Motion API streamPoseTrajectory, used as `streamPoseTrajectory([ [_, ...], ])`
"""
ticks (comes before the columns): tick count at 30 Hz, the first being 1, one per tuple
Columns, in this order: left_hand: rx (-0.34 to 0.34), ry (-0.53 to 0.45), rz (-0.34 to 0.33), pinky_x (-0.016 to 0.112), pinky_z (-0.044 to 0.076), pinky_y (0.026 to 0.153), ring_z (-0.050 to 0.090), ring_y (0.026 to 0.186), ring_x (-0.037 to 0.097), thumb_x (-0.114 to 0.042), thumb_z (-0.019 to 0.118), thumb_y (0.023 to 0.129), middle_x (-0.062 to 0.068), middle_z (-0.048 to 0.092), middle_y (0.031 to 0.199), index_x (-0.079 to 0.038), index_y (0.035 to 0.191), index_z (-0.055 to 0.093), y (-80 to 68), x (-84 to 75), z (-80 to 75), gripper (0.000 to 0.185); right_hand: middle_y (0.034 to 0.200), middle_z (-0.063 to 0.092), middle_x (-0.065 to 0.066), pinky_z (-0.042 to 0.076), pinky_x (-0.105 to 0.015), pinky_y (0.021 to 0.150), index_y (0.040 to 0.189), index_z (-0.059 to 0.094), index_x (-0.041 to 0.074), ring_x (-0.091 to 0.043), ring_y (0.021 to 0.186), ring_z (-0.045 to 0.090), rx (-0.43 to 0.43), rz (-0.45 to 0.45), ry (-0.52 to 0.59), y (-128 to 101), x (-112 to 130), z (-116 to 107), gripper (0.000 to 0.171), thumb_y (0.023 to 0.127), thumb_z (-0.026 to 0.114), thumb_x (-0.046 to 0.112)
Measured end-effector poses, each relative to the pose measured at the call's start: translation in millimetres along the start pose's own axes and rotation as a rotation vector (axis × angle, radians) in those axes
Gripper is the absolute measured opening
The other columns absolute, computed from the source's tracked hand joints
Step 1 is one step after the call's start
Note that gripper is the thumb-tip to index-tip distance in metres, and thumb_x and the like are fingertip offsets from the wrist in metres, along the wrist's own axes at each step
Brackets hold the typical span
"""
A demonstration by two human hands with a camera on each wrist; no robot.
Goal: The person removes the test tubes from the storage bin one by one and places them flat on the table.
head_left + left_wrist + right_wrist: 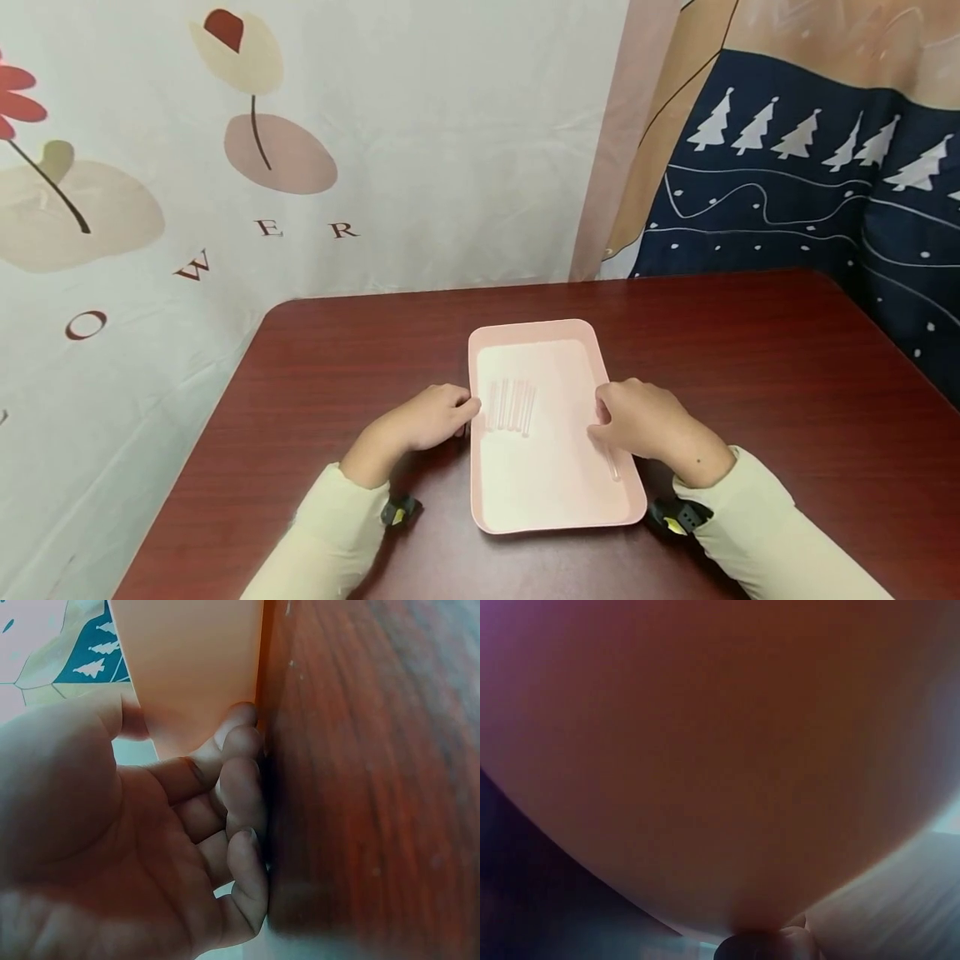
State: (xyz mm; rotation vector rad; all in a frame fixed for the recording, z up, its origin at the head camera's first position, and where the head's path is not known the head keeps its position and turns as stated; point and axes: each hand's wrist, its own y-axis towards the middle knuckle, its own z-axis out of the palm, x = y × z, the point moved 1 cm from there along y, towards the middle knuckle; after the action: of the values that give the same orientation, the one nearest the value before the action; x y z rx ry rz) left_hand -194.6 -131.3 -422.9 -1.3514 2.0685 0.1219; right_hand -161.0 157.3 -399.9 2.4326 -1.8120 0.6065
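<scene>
A pink tray lies on the dark red table. Several clear thin tubes lie side by side in its left half. My left hand is at the tray's left rim, and in the left wrist view its curled fingers press against the table while the thumb sits on the other side of the tray's edge. My right hand is curled over the tray's right side, and one clear tube sticks out from under it toward the wrist. The right wrist view is a blurred close-up blocked by a pink surface.
A patterned cloth with flowers hangs behind and to the left of the table. A dark blue cloth with white trees hangs at the back right. Bare tabletop lies on both sides of the tray.
</scene>
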Motion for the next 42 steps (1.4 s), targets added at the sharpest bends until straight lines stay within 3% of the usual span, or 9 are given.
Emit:
streamPoseTrajectory([
  [17,0.001,0.003,-0.004,0.028,0.043,0.062,0.049,0.057,0.012,-0.028,0.04,0.1,-0.002,0.058,0.063,-0.013,0.073,0.06,-0.2,-2.0,-1.6,0.037,0.062,0.053,0.005,0.037,-0.032,0.052,0.068,0.054,0.02,-0.013,0.059,0.05,0.011,-0.019,-0.028,2.1,-2.4,1.3,0.025,0.08,0.074,0.03],
  [42,0.005,-0.007,0.001,0.028,0.042,0.063,0.048,0.058,0.012,-0.026,0.041,0.1,-0.001,0.058,0.064,-0.013,0.072,0.059,0.0,-1.2,-0.1,0.037,0.054,0.045,0.007,0.033,-0.027,0.051,0.062,0.052,0.019,-0.01,0.054,0.045,0.005,-0.088,0.102,7.9,-11.1,0.1,0.029,0.084,0.07,0.024],
])
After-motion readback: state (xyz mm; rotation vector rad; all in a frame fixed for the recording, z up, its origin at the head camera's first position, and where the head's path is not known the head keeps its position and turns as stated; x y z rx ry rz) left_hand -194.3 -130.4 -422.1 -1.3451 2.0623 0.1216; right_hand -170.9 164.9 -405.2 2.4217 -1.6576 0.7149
